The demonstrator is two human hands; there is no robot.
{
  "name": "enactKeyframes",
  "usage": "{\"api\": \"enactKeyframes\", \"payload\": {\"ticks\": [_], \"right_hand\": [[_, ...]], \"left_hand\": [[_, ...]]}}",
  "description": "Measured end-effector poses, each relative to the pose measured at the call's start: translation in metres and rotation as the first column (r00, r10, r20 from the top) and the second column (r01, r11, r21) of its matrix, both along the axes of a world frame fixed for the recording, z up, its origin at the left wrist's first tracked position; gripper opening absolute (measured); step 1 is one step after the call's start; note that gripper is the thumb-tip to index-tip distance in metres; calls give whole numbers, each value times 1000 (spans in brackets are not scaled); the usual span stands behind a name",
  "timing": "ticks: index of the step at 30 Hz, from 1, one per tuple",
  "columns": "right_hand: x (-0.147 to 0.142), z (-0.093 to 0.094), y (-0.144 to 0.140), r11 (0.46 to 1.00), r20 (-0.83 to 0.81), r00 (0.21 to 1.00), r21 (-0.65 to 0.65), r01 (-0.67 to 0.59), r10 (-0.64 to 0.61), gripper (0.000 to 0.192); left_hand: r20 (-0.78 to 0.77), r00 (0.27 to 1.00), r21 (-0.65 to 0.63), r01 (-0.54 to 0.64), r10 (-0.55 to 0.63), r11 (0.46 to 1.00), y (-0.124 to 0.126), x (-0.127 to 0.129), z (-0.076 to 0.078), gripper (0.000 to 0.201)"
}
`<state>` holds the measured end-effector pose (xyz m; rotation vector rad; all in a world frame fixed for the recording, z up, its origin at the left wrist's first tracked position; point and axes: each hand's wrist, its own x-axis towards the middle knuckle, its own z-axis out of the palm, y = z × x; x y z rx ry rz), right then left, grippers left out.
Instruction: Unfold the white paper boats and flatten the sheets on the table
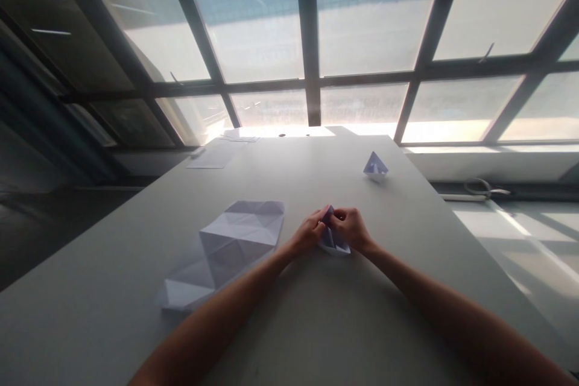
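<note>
A folded paper boat (335,243) is between my two hands, just above or on the table. My left hand (310,230) is closed on its left side, fingers near the raised peak. From the other side my right hand (350,227) pinches the paper close to the same peak. The fingers hide part of the boat's upper folds. Left of my left forearm lie creased, unfolded white paper sheets (246,229). Farther off to the right stands another paper boat (375,167), upright and touched by neither hand.
The white table (289,178) runs forward to large framed windows (366,18). Flat sheets of paper (208,157) lie at its far left, with a small object beside them. A looped cable (479,188) rests beyond the table's right edge. A dark curtain (49,108) hangs at left.
</note>
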<state>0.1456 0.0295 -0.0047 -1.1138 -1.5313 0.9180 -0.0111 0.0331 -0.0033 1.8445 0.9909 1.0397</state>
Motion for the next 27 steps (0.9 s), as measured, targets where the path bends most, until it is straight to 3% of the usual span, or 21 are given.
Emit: {"api": "enactKeyframes", "payload": {"ticks": [2,5,8,11,17,22,27], "right_hand": [[1,-2,1,1000,-75,997,-28,-14,12,31],[8,0,6,994,-261,965,-98,-49,22,25],[18,1,13,978,-475,880,-191,-83,-18,22],[27,-3,22,960,-583,809,-259,-104,-70,21],[27,-9,23,964,-518,848,-263,-33,-113,19],[22,-13,16,960,-414,909,-231,-156,48,35],[25,-21,23,942,-463,886,-303,-146,-11,33]], "left_hand": [[45,999,-26,-14,16,1000,1,-1,-1,33],[146,988,-193,-18,46,981,3,-5,1,35],[284,954,-391,25,94,920,4,-9,3,45],[417,893,-488,60,171,871,5,-12,3,46],[477,811,-521,-48,337,852,10,-10,1,38],[441,820,-489,-121,364,864,8,-6,4,40],[457,790,-494,-156,408,855,10,-11,6,44]]}}
